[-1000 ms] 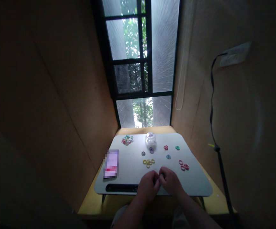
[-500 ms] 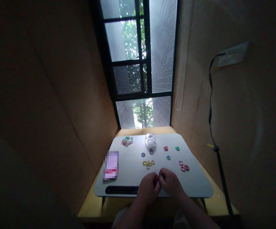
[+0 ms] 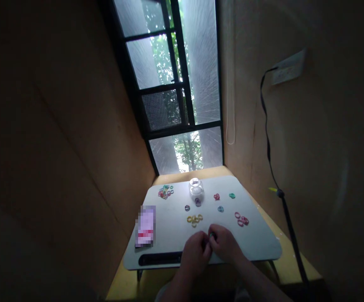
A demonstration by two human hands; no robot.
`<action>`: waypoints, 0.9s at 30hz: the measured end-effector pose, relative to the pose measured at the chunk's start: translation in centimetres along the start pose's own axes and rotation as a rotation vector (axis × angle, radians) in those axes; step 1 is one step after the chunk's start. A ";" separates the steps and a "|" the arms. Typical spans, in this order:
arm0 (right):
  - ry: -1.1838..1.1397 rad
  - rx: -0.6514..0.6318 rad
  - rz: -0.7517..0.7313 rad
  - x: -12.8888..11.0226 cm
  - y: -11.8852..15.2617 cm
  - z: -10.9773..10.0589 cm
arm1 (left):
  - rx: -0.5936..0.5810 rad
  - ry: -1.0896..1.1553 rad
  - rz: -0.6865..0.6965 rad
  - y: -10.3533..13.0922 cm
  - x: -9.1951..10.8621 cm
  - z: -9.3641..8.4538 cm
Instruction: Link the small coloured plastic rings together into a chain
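My left hand [image 3: 197,253] and my right hand [image 3: 224,244] meet fingertip to fingertip over the front of a white folding lap table [image 3: 169,235]. A sliver of a small green ring [image 3: 212,235], like a hair tie, shows in the pinch of my right hand. My left fingers are curled closed against it; what they hold, if anything, is hidden. Just beyond my hands lies a group of yellow rings [image 3: 194,219]. Pink rings [image 3: 241,219] lie to the right, with a blue ring cluster [image 3: 220,209], a red one [image 3: 216,196] and a green one [image 3: 232,196] farther back.
A clear round jar [image 3: 196,188] stands at the back, near purple rings [image 3: 197,202] and a dark ring [image 3: 187,208]. Mixed rings [image 3: 165,191] are heaped back left. A blurred-out phone-like object [image 3: 145,226] lies left, above a black slot [image 3: 159,259]. Walls flank both sides.
The camera view has tilted and shifted slightly. My hands stay together at nearly the same place, and a bit more green shows between the fingers.
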State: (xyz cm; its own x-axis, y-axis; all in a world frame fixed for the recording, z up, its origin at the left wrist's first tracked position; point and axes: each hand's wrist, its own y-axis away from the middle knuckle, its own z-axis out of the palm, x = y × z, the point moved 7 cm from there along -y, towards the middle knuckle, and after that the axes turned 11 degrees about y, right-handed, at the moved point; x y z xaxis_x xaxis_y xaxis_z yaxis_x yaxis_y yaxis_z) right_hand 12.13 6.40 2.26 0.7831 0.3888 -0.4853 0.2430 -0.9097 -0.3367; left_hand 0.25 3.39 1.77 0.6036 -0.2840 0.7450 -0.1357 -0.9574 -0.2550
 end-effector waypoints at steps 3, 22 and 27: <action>-0.025 0.009 0.007 0.1 0.0 -0.2 | -0.013 0.000 -0.005 0.0 0.2 0.1; -0.020 0.033 0.023 0.4 0.0 -0.1 | -0.024 0.059 -0.017 0.0 0.2 0.1; -0.008 0.023 0.028 0.4 -0.1 0.2 | -0.021 0.065 -0.008 -0.1 -0.1 0.0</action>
State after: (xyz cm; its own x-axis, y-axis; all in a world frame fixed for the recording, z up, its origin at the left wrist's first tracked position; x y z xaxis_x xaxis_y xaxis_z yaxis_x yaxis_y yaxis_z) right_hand 12.29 6.66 1.89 0.7849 0.3644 -0.5011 0.2079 -0.9167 -0.3411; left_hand 0.24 3.54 1.72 0.5528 -0.2784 0.7854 -0.1479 -0.9604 -0.2363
